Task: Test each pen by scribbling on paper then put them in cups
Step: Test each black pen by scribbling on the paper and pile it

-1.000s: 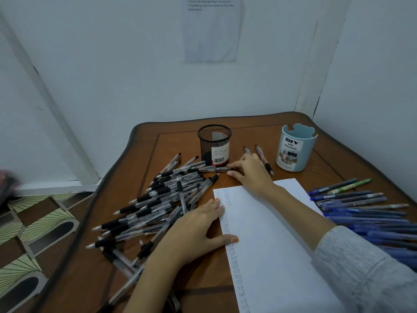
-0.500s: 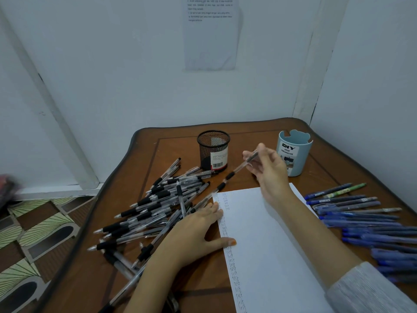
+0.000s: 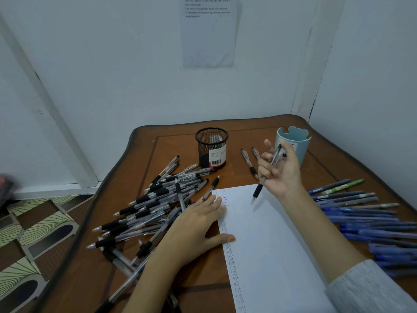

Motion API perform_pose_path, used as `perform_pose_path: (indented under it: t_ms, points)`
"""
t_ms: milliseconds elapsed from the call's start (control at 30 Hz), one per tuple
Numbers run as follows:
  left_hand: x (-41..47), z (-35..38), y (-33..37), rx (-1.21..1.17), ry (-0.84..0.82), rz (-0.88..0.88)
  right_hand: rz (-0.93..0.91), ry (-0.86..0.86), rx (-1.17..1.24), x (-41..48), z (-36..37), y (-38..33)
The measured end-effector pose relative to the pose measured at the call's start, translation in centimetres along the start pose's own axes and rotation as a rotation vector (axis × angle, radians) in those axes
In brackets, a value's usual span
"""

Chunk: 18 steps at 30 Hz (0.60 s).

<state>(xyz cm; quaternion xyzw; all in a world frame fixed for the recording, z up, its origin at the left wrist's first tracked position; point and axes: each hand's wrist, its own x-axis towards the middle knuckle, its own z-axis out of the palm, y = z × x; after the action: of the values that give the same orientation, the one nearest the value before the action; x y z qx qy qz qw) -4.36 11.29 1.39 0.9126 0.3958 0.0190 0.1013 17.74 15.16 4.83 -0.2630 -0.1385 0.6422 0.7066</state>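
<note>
head view: right hand (image 3: 282,170) is raised over the far part of the table (image 3: 322,170), palm toward the cam, fingers curled round a pen (image 3: 258,190) w/ a clear barrel and black grip. the pen slants down and to the left, clicker end up by the fingers. its tip is over the top edge of the paper (image 3: 275,245) and blurred, so can't tell if it touches. a grey sleeve (image 3: 372,288) covers that forearm.

left hand (image 3: 198,224) lies flat, fingers straight and together. fingertips and thumb press on the paper's left edge, and the wrist side sits over part of the pile of black pens (image 3: 153,204). it grips nothing.

the paper lies in the middle of the table, slanted, w/ a column of small "test" words (image 3: 233,267) down its left margin.

black mesh cup (image 3: 212,147) stands upright at the back, just beyond the pile; no pens seen in it. light blue cup (image 3: 303,152) stands upright to its right, partly behind the right hand; its inside isn't visible. two loose pens (image 3: 249,163) lie btw the cups.

blue pens (image 3: 361,218) lie in rows along the table's right side, w/ a green pen (image 3: 345,186) at the far end of them.

a printed sheet (image 3: 208,35) hangs on the wall behind. patterned floor (image 3: 33,233) shows at left.
</note>
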Motion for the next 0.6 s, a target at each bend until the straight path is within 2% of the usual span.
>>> perform_pose_path:
  t_ms: [100,200,333,467,600]
  points:
    - [0.1,0.1,0.0,0.047,-0.009,-0.014,-0.014,0.003,-0.127,0.3,-0.2,-0.1]
    - [-0.1,0.1,0.0,0.030,-0.053,-0.053,0.135,-0.023,-0.157,0.2,-0.5,0.1]
    - [-0.1,0.1,0.0,0.028,-0.069,-0.063,0.250,0.035,-0.542,-0.3,-1.2,1.2]
    - [0.1,0.0,-0.1,0.028,-0.074,-0.069,0.178,0.086,-0.619,-0.6,-1.1,2.9]
    - [0.0,0.1,-0.1,0.024,-0.065,-0.065,0.016,0.108,-0.814,-0.8,-1.0,4.6]
